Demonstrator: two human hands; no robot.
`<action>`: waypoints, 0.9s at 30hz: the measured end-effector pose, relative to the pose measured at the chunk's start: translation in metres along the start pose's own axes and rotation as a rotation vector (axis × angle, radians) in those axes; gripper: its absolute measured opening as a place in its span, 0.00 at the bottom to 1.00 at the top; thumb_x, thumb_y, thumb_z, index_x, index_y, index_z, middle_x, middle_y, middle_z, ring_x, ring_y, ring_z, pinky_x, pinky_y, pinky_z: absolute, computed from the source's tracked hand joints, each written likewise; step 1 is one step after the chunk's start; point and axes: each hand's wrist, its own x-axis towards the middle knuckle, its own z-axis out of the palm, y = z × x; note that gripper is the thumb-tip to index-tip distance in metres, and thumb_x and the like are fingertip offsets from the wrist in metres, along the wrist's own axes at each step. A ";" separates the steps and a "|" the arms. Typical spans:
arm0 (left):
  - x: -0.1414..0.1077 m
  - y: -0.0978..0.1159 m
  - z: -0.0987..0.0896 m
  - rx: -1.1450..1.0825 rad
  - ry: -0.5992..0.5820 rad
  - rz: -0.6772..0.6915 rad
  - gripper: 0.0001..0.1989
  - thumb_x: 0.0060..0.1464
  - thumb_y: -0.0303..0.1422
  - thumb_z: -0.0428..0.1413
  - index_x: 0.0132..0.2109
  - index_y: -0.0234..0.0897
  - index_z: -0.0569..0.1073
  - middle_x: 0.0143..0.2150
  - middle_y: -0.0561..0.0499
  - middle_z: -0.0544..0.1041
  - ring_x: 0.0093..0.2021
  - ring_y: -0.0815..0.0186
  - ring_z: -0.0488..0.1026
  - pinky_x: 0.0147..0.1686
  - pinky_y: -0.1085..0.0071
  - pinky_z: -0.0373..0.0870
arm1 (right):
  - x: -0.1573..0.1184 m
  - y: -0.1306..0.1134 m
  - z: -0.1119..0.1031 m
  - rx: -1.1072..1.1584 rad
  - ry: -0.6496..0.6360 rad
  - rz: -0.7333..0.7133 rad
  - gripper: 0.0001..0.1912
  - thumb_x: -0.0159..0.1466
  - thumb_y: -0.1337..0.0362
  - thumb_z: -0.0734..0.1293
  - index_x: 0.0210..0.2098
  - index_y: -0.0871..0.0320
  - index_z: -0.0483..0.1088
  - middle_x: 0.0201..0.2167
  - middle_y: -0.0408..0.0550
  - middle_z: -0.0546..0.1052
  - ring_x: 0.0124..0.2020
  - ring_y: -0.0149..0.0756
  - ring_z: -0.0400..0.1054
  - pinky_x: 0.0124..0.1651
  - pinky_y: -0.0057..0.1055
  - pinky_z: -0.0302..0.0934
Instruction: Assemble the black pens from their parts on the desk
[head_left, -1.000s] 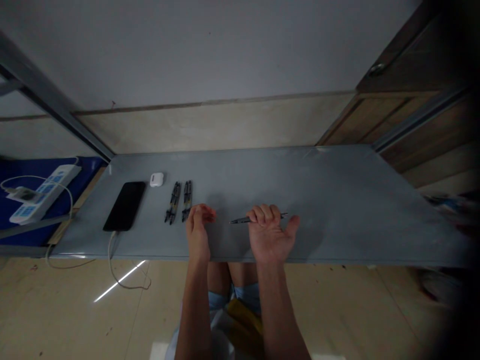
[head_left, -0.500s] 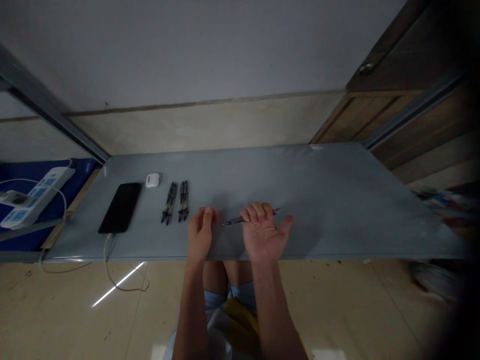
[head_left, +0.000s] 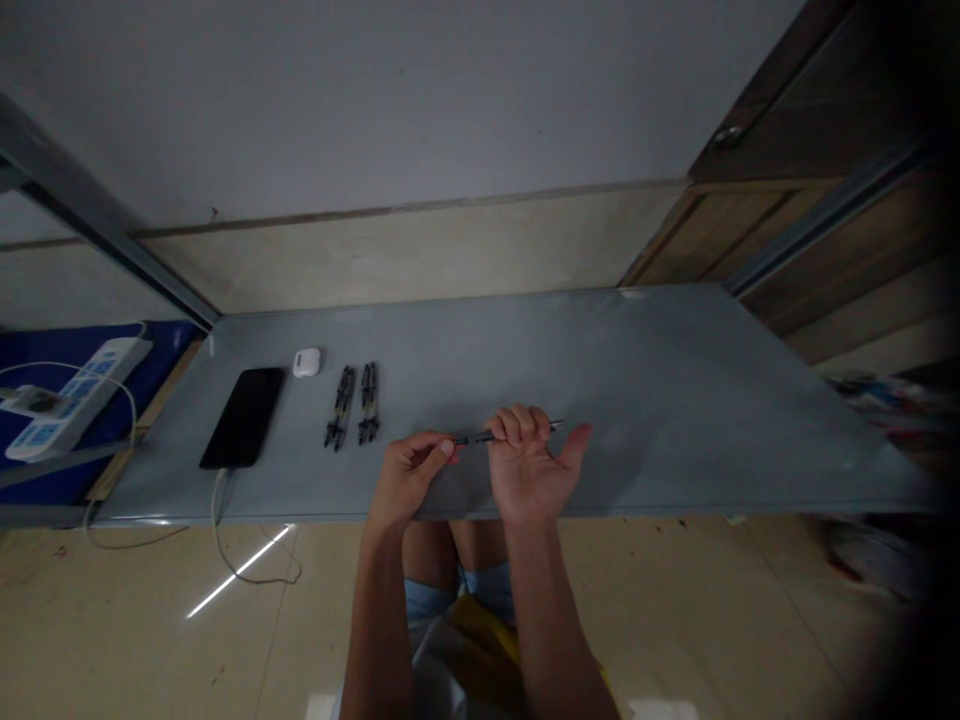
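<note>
1. The left hand is nearly closed, with its thumb and fingertips pinching the left end of a slim black pen.
2. The right hand is palm up, with its 4 fingers curled around the pen's barrel and its thumb spread wide, off the pen.
3. The pen runs crosswise between the 2 hands, over the near part of a grey table top. Its right end pokes out past the right hand's fingers.
4. Just left of the left hand, 2 dark pens lie side by side on the table top.
5. Farther left are a white earbud case and a black smartphone. A white charging cable runs from the smartphone over the table's near edge.
6. Past the table's left end, a white power strip rests on a blue surface.
</note>
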 end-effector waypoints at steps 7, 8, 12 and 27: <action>-0.001 -0.006 -0.004 -0.171 -0.021 -0.100 0.12 0.46 0.39 0.67 0.34 0.35 0.82 0.28 0.48 0.80 0.30 0.66 0.73 0.33 0.71 0.68 | -0.003 0.003 0.006 0.009 0.003 0.046 0.24 0.67 0.46 0.60 0.23 0.55 0.51 0.21 0.36 0.50 0.23 0.30 0.49 0.28 0.31 0.55; -0.001 -0.007 -0.004 -0.194 -0.025 -0.104 0.12 0.45 0.39 0.68 0.33 0.35 0.82 0.28 0.47 0.80 0.30 0.66 0.74 0.33 0.71 0.68 | -0.003 0.004 0.007 0.007 0.004 0.053 0.24 0.66 0.46 0.60 0.23 0.55 0.51 0.21 0.36 0.50 0.23 0.30 0.49 0.28 0.31 0.54; -0.001 -0.009 -0.005 -0.249 -0.025 -0.102 0.13 0.44 0.40 0.68 0.33 0.35 0.82 0.27 0.48 0.79 0.29 0.67 0.73 0.32 0.71 0.69 | -0.005 0.006 0.008 -0.008 0.011 0.051 0.25 0.65 0.44 0.61 0.23 0.54 0.52 0.22 0.36 0.51 0.23 0.31 0.50 0.28 0.32 0.54; 0.001 -0.005 -0.001 -0.193 -0.021 -0.097 0.14 0.50 0.43 0.63 0.37 0.37 0.83 0.29 0.48 0.78 0.30 0.66 0.70 0.33 0.71 0.66 | 0.004 -0.001 -0.006 0.016 -0.014 0.025 0.24 0.63 0.54 0.64 0.23 0.55 0.44 0.20 0.35 0.50 0.22 0.29 0.50 0.27 0.30 0.54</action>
